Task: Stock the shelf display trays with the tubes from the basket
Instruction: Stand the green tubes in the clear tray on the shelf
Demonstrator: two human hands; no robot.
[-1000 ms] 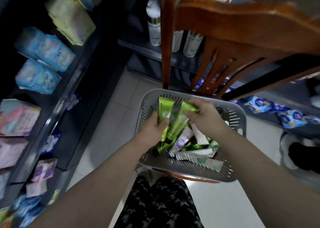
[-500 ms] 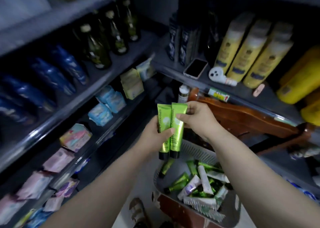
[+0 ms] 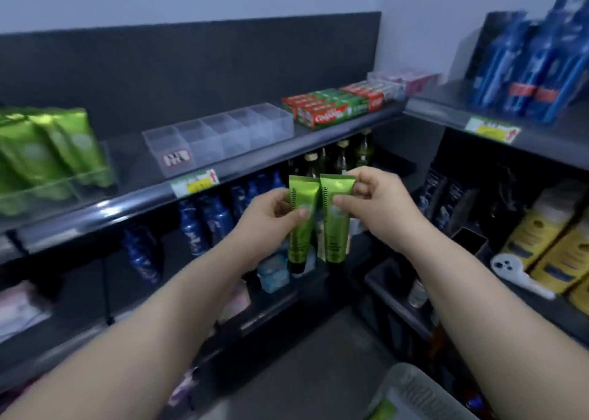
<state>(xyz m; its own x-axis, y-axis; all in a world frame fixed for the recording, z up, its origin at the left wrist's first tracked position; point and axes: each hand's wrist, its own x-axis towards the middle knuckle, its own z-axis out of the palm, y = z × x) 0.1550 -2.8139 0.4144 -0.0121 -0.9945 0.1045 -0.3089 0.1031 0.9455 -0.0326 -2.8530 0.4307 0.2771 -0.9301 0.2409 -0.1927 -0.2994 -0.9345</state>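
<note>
Holding one green tube apiece: left hand (image 3: 271,211) pinches the left tube (image 3: 299,238), thumb across the front and fingers behind; right hand (image 3: 376,203) pinches the right tube (image 3: 336,238) near its crimped top. The hands are close together, each clamped on its own tube. Both tubes hang upright, crimp up and dark cap down, edges touching, labels toward the camera. They are probably squared up this way to go in as a front-facing pair. They're in mid-air in front of the shelf edge (image 3: 127,209), below the shelf surface, not in any tray yet. Up and left of the hands the clear divided tray (image 3: 223,132) sits on that shelf; its compartments look unfilled, so it is the likely target. Further left a stocked tray (image 3: 57,190) holds similar green tubes standing, seemingly crimp up (blurry), which fits the grip here. Toothpaste boxes (image 3: 331,108) lie right of the divided tray. The basket (image 3: 411,394) rim shows bottom right beside the right forearm, contents mostly out of frame. Judgement: this is the carry step, with much stocking left. Next comes a lift over the tray's front wall and a cap-first drop into a slot. The risk is slim tubes tipping sideways in a roomy compartment.
</note>
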